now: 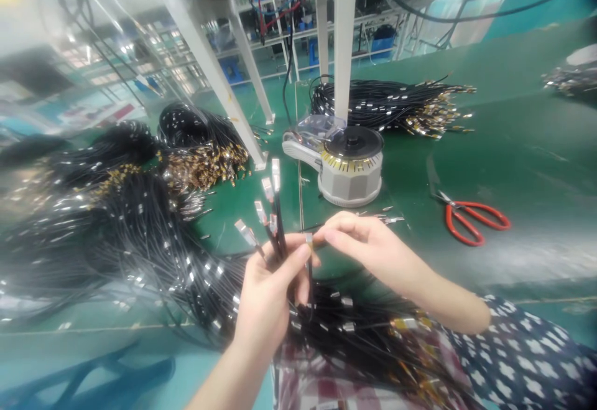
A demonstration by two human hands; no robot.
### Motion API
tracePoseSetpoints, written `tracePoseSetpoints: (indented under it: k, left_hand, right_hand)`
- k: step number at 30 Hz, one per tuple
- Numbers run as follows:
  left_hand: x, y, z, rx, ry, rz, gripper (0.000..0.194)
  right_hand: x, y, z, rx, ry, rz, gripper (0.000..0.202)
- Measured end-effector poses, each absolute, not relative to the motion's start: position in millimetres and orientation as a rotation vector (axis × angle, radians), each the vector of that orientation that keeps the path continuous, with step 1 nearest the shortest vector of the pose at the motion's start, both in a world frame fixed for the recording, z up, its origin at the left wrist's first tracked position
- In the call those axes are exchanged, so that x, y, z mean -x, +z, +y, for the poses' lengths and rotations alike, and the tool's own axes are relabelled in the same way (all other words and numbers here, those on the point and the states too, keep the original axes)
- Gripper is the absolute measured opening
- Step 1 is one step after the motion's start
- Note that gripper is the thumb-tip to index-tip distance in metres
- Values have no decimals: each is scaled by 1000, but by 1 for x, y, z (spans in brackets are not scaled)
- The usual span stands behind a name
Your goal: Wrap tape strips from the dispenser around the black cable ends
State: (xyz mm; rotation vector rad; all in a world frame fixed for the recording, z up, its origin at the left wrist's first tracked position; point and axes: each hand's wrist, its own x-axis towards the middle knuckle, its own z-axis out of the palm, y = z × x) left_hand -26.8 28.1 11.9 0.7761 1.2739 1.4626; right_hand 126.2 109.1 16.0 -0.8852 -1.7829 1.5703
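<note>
My left hand is closed around several black cables, whose pale, flat tags stick up above the fingers. Between its thumb and forefinger is one more cable with a small silvery piece at its end. My right hand is pinched at that same end, fingertips close to the left thumb; whatever lies between them is too small to make out. Below both hands, a thick bundle of black cables lies across the lap and the table edge.
A round white tape dispenser stands beyond the hands. Red-handled scissors lie on the green table at right. Cable bundles lie behind, others at left. White posts rise at the back.
</note>
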Motion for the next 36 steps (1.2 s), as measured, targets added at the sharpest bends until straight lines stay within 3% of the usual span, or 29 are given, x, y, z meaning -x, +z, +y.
tracePoseSetpoints:
  k: [12,18,36]
  left_hand:
    - [28,14,27,-771,1425,1276,14]
    - [35,13,26,-729,1379,1264,27]
    - [36,13,29,-768,1288,1211,16]
  right_hand:
    - [-121,19,102,848,1498,-1761,17]
    - [-119,19,101,839,1490,-1724,14]
    - [-110,16,98,782,1500,-1696,18]
